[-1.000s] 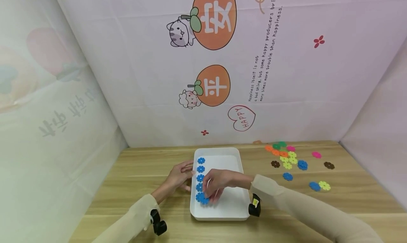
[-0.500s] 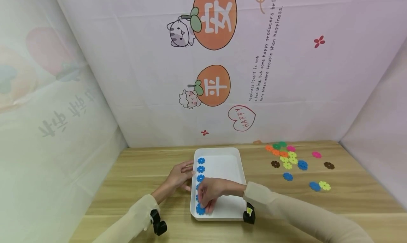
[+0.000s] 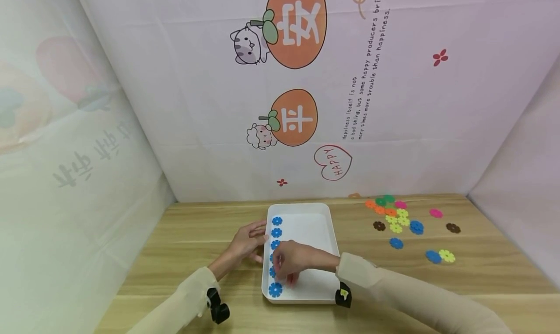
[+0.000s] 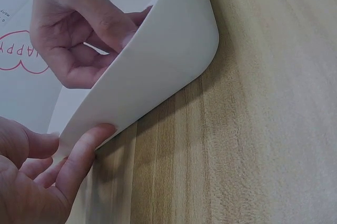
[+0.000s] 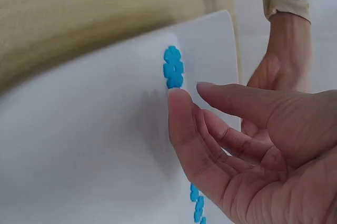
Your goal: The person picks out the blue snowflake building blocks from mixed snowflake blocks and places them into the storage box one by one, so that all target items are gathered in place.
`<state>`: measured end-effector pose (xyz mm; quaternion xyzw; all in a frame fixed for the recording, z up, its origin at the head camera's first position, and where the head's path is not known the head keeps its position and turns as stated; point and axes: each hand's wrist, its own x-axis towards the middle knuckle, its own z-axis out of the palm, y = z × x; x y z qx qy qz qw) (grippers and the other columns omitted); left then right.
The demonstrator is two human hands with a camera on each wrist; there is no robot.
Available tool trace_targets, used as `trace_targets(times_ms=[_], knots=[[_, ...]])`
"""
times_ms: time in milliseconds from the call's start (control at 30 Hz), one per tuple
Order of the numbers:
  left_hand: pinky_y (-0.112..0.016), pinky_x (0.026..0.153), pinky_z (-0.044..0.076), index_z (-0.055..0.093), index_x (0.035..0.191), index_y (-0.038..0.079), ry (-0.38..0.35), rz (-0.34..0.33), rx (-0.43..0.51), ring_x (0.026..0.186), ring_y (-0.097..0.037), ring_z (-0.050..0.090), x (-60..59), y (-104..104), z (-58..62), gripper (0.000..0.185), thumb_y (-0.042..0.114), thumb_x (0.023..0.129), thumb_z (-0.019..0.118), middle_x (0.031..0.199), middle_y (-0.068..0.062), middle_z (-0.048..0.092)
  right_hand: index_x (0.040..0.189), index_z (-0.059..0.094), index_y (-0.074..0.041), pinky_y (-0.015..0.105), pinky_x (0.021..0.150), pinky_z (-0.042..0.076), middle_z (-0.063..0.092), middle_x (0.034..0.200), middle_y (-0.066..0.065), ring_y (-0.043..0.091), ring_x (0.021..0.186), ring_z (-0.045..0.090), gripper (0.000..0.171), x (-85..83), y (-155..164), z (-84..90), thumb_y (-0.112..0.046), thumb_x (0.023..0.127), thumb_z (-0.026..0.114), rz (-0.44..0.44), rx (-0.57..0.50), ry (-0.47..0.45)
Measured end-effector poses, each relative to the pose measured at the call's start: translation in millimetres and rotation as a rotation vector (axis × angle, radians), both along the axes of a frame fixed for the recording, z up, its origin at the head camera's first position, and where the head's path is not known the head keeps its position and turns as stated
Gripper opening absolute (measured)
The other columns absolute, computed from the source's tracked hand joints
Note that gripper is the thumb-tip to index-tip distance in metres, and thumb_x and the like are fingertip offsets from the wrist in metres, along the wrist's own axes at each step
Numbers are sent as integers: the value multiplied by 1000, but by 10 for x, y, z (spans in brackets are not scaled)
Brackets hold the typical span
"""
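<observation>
Fingers of the right hand [image 3: 292,262] hang loose over blue flowers [image 3: 275,289] — left hand [image 3: 245,244], fingers straight, touches the tray [image 3: 321,217].

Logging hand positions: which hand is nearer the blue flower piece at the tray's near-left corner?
Right. The right hand hovers just above the blue flower-shaped plastic piece; the left hand rests farther off on the white tray wall's outside.

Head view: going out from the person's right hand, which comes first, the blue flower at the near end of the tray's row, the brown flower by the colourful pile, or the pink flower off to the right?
From the right hand:
1. Blue flower, in the white tray, just below the fingers.
2. Brown flower, on the table, left of the pile.
3. Pink flower, farther right, towards the back.
</observation>
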<state>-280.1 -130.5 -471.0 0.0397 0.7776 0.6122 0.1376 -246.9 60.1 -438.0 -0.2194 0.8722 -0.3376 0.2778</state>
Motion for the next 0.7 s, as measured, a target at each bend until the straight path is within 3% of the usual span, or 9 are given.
trace_targets(times_ms=[167, 400, 600, 700], knots=[[-39, 55, 68, 48, 154, 0, 7, 0, 5, 115, -41, 70, -2, 0, -16, 53, 2, 103, 62, 148, -30, 55, 82, 69, -10, 36, 54, 67, 67, 75, 6, 19, 59, 67, 15, -105, 111, 79, -6, 90, 82, -3, -26, 25], [-40, 55, 68, 48, 154, 1, 4, 6, 2, 110, -39, 72, -12, -3, -31, 54, 4, 103, 62, 148, -29, 56, 87, 70, -10, 30, 55, 66, 66, 77, 4, 17, 62, 66, 12, -275, 349, 163, -11, 93, 80, -54, -46, 68], [-40, 56, 68, 48, 155, 4, -5, 8, -12, 105, -32, 74, -17, 6, -34, 54, 7, 104, 63, 149, -27, 56, 91, 69, -6, 29, 56, 66, 66, 79, 6, 22, 65, 68, 9, -449, 697, 188, -9, 95, 77, -111, -105, 144], [-40, 57, 68, 48, 155, 5, -5, 13, -18, 107, -33, 73, -20, 12, -34, 54, 7, 103, 63, 149, -27, 56, 91, 68, -2, 35, 57, 67, 66, 79, 10, 22, 65, 67, 9, -583, 935, 232, -7, 96, 74, -129, -135, 186]])
